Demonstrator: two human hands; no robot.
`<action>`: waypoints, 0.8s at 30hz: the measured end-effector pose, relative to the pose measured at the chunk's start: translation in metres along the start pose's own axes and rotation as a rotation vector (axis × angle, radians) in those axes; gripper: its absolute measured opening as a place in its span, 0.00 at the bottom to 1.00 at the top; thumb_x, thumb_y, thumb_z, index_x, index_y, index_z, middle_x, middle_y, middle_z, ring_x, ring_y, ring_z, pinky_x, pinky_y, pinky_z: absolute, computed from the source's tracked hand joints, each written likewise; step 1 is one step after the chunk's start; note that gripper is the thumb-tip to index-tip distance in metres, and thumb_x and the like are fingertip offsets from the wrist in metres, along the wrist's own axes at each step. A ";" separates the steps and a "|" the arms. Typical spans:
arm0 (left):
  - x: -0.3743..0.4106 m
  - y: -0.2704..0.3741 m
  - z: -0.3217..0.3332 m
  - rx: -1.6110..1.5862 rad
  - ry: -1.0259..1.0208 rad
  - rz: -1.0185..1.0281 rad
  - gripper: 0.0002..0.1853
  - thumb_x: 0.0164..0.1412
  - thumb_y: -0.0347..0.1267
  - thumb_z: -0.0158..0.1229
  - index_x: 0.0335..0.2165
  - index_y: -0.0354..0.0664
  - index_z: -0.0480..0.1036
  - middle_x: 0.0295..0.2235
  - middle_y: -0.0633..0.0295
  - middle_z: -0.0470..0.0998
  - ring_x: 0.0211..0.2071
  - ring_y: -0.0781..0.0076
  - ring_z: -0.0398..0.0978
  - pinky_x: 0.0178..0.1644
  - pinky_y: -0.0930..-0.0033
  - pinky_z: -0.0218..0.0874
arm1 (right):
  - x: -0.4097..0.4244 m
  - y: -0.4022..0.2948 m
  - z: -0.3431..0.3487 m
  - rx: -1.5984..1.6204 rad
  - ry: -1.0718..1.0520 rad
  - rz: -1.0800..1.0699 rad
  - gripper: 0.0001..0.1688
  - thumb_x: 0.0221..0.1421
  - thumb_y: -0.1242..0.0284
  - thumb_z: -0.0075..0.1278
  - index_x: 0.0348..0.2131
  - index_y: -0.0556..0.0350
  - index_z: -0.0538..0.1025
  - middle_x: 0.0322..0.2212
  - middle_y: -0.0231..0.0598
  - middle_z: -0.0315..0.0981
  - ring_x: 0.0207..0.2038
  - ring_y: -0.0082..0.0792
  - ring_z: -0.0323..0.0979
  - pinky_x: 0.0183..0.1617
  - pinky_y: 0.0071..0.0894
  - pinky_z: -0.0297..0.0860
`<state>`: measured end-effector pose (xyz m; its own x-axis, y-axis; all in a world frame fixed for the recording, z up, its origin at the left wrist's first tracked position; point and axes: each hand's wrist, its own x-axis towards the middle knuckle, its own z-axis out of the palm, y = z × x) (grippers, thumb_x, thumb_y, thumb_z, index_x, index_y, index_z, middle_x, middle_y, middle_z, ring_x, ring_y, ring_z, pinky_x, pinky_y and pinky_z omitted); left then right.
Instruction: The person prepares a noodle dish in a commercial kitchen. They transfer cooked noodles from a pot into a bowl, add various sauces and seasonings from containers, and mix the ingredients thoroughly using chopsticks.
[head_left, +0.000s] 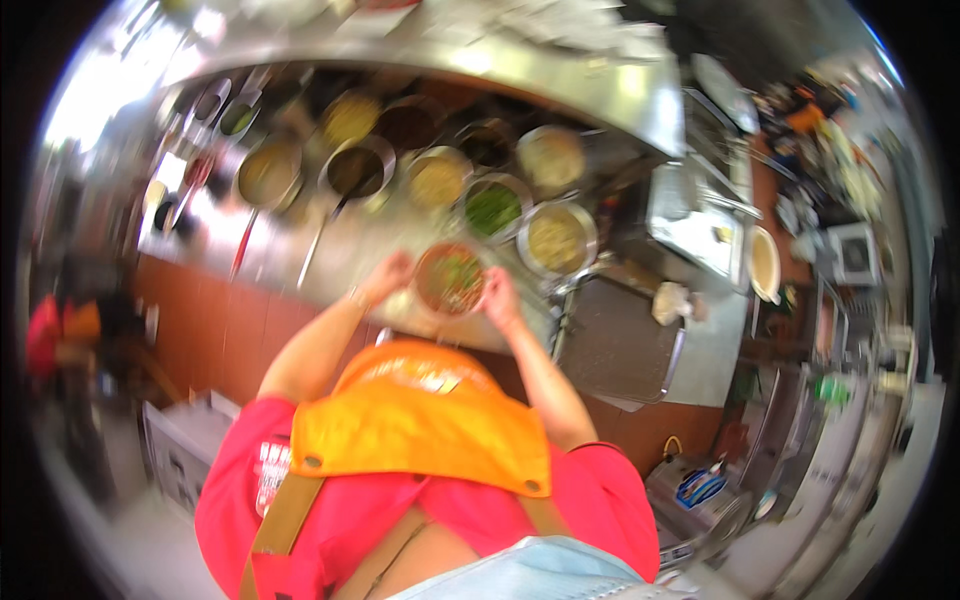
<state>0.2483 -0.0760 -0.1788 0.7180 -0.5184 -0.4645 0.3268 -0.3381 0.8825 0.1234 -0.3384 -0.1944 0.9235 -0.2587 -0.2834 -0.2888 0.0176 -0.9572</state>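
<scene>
A round bowl of food (451, 279), topped with chopped greens and reddish bits, is in front of me at the near edge of a metal counter (382, 232). My right hand (501, 296) grips its right rim. At the bowl's left side is my left hand (388, 276), fingers bent near the rim; blur hides whether they touch it. Just beyond the bowl stand a metal pot of chopped greens (493, 209) and a pot of pale food (556, 238). A pot of dark liquid (357, 171) with a ladle sits farther left.
More pots line the counter's back, including a wide pot (268, 174) at left. A red-handled utensil (244, 244) sticks out over the front edge. To the right lie a dark rectangular tray (619, 337) and a crumpled cloth or bag (671, 302). A metal shelf (525, 75) overhangs the back.
</scene>
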 end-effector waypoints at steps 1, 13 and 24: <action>-0.006 -0.006 -0.001 -0.030 0.011 0.006 0.10 0.60 0.35 0.56 0.38 0.44 0.67 0.31 0.68 0.70 0.31 0.78 0.68 0.36 0.72 0.65 | -0.002 -0.008 0.001 0.006 -0.034 0.006 0.13 0.60 0.80 0.40 0.45 0.56 0.66 0.20 0.30 0.62 0.19 0.23 0.68 0.20 0.28 0.72; -0.118 0.023 -0.042 -0.392 0.151 0.073 0.09 0.58 0.29 0.54 0.38 0.41 0.65 0.31 0.67 0.68 0.31 0.81 0.69 0.36 0.77 0.65 | -0.022 -0.101 0.069 0.015 -0.272 0.008 0.18 0.56 0.86 0.40 0.47 0.65 0.67 0.28 0.31 0.59 0.24 0.21 0.67 0.25 0.25 0.78; -0.264 -0.026 -0.160 -0.606 0.335 0.174 0.08 0.57 0.27 0.53 0.37 0.42 0.65 0.31 0.68 0.69 0.30 0.80 0.70 0.36 0.74 0.67 | -0.036 -0.130 0.235 -0.125 -0.587 -0.033 0.20 0.60 0.80 0.42 0.53 0.63 0.65 0.29 0.30 0.62 0.28 0.21 0.70 0.29 0.27 0.78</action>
<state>0.1492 0.1951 -0.0672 0.9092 -0.2233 -0.3515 0.4047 0.2742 0.8724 0.1866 -0.1044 -0.0738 0.9075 0.3198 -0.2724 -0.2520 -0.1043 -0.9621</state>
